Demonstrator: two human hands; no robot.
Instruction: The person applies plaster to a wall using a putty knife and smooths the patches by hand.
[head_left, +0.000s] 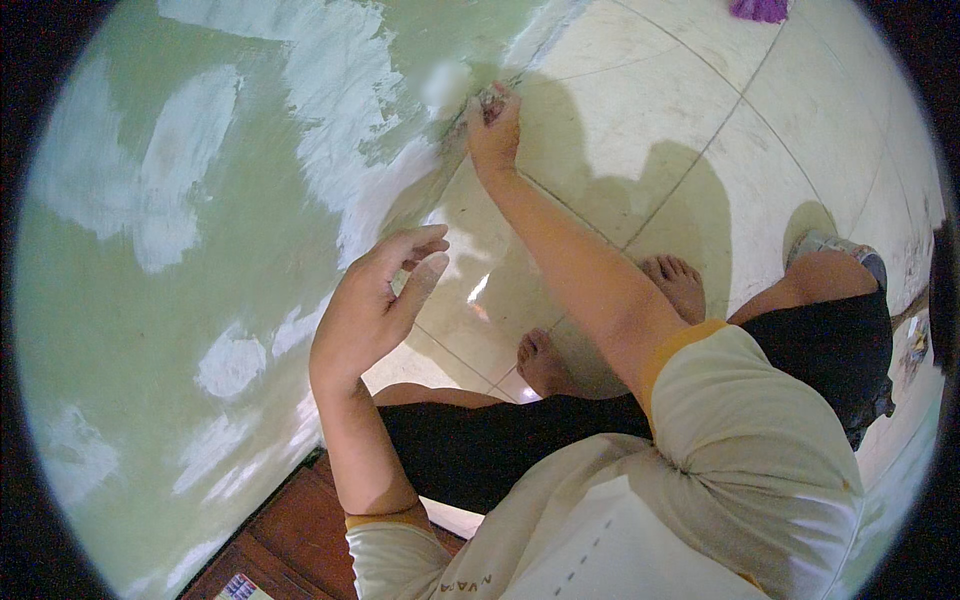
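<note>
My right hand reaches to the foot of a green wall patched with white filler-like paint. Its fingers are curled together at the seam where wall meets floor; something small and greyish may be in them, but I cannot make it out. Nearer to me, my left hand hovers close to the wall, whitish dust on its fingertips. Thumb and fingers are bent but apart, with nothing between them.
Cream floor tiles carry shadows of my arms. My bare feet rest between my bent knees. A greyish object is partly behind my right knee. Purple bristles or cloth lie at the far edge; a reddish-brown wooden panel stands near left.
</note>
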